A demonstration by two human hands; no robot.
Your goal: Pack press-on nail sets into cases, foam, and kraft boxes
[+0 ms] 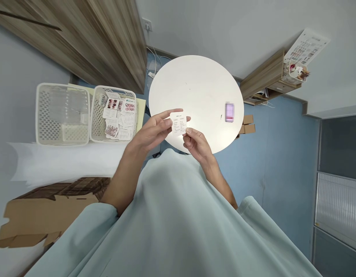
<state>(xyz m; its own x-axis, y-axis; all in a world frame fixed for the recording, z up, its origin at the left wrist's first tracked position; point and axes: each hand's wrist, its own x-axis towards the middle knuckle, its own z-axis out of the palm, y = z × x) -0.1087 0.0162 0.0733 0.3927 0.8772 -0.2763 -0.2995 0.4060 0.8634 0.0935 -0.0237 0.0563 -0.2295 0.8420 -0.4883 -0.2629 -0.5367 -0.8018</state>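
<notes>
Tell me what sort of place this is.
Likely a small workroom or storeroom: a round white table, a perforated plastic basket of what look like press-on nail cards, and flattened cardboard.

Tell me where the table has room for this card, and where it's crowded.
Free: the far half of the table, specks aside, beyond the left hand and card; also between the right hand and phone. Crowded: the near edge, around the hands; the basket nearer the table, heaped with cards.
</notes>
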